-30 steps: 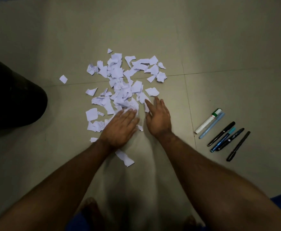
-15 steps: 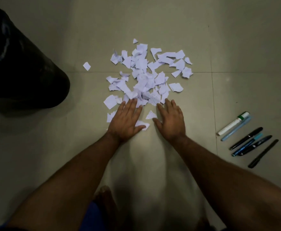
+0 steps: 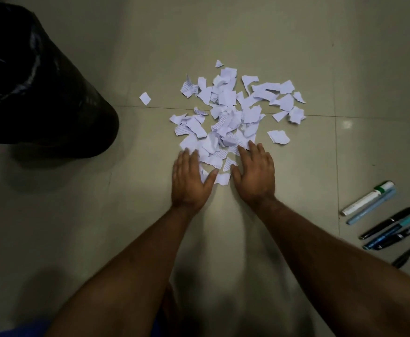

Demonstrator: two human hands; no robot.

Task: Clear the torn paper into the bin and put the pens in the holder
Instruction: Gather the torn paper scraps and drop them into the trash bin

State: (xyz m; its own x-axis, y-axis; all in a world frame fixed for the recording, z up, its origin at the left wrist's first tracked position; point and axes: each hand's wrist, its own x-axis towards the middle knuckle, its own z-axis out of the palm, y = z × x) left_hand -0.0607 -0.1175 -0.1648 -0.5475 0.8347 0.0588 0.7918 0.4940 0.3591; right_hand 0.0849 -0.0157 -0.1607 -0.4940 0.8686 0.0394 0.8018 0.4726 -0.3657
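A heap of torn white paper scraps [image 3: 233, 110] lies on the tiled floor ahead of me. My left hand [image 3: 190, 178] lies flat with straight fingers at the heap's near left edge, touching scraps. My right hand [image 3: 255, 173] lies flat at the near right edge, fingertips on the paper. A few scraps sit between the two hands. One stray scrap [image 3: 145, 98] lies apart to the left. Several pens [image 3: 388, 224] lie side by side on the floor at the right. A black bin [image 3: 36, 93] lined with a black bag stands at the left.
The floor is pale tiles with a grout line [image 3: 337, 147] running between the paper and the pens. A blue garment edge [image 3: 9, 333] shows at the bottom left. No pen holder is in view.
Both hands have slid forward along the floor, pushing the near scraps into a tighter heap. The view has shifted, so the bin now shows more fully at the left.
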